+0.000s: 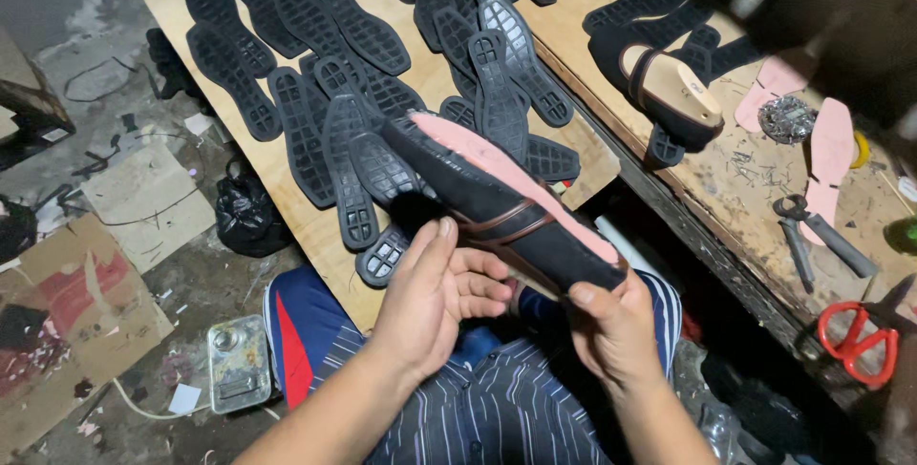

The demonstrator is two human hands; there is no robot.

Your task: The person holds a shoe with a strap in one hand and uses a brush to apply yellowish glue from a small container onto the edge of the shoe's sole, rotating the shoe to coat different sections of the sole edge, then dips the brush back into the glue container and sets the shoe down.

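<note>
Sitting low over a striped shirt and blue trousers, the person holds a half-made sandal (pixel 497 200) up between both hands, just above the near edge of a wooden board (pixel 315 226). Far to the left, the floor is littered with cardboard scraps (pixel 76 331), a black plastic bag (pixel 245 217) and a small flat metal tin (pixel 238 363) beside the knee. The board carries rows of black rubber outsoles (pixel 315 73), tread side up, overlapping one another in loose fans. The left hand (pixel 430 298) rises from the lower middle, forearm angled upward, thumb stretched straight along the dark underside of the sandal while the fingers curl inward below it, cupping the heel end from beneath. The sandal itself lies tilted, its pink insole facing up and right, with thin brown straps crossing its black edge near the middle. The right hand (pixel 611 327) comes up from below, wrist bent, thumb pressed on the lower end of the sandal and the fingers wrapped behind it out of sight, so it grips that end firmly. Further right, a workbench (pixel 726 188) holds another sandal on a wooden last (pixel 669 88), two loose pink insoles (pixel 829 150), scattered small nails, a pair of dark pincers (pixel 812 231) and, at the near right corner, red-handled scissors (pixel 860 339).
</note>
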